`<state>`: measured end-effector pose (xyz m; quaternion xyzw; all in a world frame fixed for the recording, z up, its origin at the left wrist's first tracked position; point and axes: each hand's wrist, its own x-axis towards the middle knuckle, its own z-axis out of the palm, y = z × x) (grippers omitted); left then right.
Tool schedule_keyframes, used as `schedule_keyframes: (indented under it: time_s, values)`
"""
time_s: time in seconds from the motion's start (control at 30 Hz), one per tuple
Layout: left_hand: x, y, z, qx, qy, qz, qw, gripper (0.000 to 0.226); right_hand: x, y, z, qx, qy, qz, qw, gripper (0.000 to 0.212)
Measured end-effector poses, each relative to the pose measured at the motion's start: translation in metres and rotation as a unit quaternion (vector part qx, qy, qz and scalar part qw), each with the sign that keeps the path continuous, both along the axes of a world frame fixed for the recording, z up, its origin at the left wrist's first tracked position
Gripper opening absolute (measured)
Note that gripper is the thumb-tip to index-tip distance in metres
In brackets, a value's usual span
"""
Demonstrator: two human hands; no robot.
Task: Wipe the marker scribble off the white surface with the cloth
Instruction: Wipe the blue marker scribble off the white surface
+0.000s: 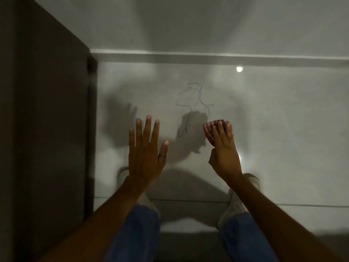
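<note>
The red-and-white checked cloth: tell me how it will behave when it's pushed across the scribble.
The checked cloth looks soft and floppy: it bunches under the right hand, so it will likely crumple rather than slide flat. It seems light. The white surface reflects lights, so it probably glides easily over the marker scribble.

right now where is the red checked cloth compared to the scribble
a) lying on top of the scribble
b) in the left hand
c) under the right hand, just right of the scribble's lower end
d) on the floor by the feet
c: the right hand presses the red checked cloth down beside the scribble, whose lines are unwiped; the left hand is spread open and empty.
</note>
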<state>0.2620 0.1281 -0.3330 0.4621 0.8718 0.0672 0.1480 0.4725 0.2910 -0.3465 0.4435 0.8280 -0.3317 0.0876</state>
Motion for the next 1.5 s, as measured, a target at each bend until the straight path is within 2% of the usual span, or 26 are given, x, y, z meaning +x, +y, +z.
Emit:
schedule_keyframes:
  time_s: [0.2,0.33,0.43,0.5,0.6,0.7,0.73,0.83,0.93,0.97,1.07,1.17,1.2,1.27,1.3,1.4,1.43,1.5]
  values:
    - [-0.021,0.026,-0.128,-0.019,0.029,0.018,0.999,0.073,0.006,0.043,-0.099,0.037,-0.023,-0.049,0.998,0.093]
    - [-0.036,0.04,-0.18,-0.021,0.016,0.053,0.998,0.074,0.005,0.05,-0.131,0.043,-0.007,-0.05,0.998,0.077]
    - [-0.034,0.041,-0.199,0.017,0.06,0.068,0.996,0.07,0.001,0.057,-0.154,0.125,0.004,-0.026,0.992,0.073]
    - [-0.036,0.04,-0.206,0.037,0.079,0.067,0.994,0.069,-0.003,0.063,-0.166,0.177,-0.007,-0.028,0.984,0.072]
    - [-0.036,0.039,-0.207,0.044,0.097,0.067,0.992,0.068,-0.011,0.056,-0.17,0.199,-0.013,-0.036,0.979,0.07]
    - [-0.036,0.038,-0.21,0.05,0.105,0.065,0.991,0.068,-0.001,0.047,-0.171,0.222,0.011,0.105,0.969,0.067]
    - [-0.036,0.038,-0.21,0.053,0.107,0.066,0.991,0.068,0.003,0.048,-0.172,0.228,0.014,0.115,0.967,0.066]
    - [-0.037,0.037,-0.213,0.058,0.109,0.069,0.99,0.069,-0.003,0.045,-0.169,0.225,-0.013,0.027,0.974,0.066]
    - [-0.036,0.038,-0.213,0.062,0.119,0.067,0.989,0.068,-0.006,0.039,-0.172,0.246,0.018,0.136,0.96,0.065]
    - [-0.037,0.037,-0.213,0.061,0.117,0.068,0.989,0.068,-0.006,0.042,-0.172,0.246,0.02,0.133,0.96,0.065]
    - [-0.037,0.037,-0.212,0.059,0.106,0.065,0.99,0.069,-0.019,0.04,-0.169,0.237,-0.013,0.024,0.971,0.066]
    - [-0.037,0.038,-0.212,0.062,0.104,0.067,0.99,0.069,-0.017,0.037,-0.173,0.24,0.026,0.163,0.957,0.066]
    - [-0.037,0.038,-0.211,0.062,0.105,0.067,0.99,0.068,-0.015,0.043,-0.173,0.24,0.029,0.166,0.956,0.065]
    - [-0.037,0.038,-0.21,0.059,0.106,0.068,0.99,0.068,-0.019,0.051,-0.17,0.234,0.003,0.061,0.97,0.066]
    - [-0.037,0.038,-0.21,0.06,0.106,0.069,0.99,0.068,-0.023,0.048,-0.169,0.23,-0.005,0.04,0.972,0.067]
    - [-0.036,0.039,-0.21,0.062,0.103,0.067,0.99,0.068,-0.017,0.044,-0.171,0.237,0.045,0.178,0.954,0.065]
    - [-0.036,0.04,-0.21,0.062,0.103,0.066,0.99,0.068,-0.013,0.05,-0.171,0.243,0.048,0.172,0.954,0.064]
    - [-0.036,0.039,-0.208,0.062,0.106,0.069,0.99,0.068,-0.016,0.059,-0.169,0.242,0.009,0.05,0.969,0.064]
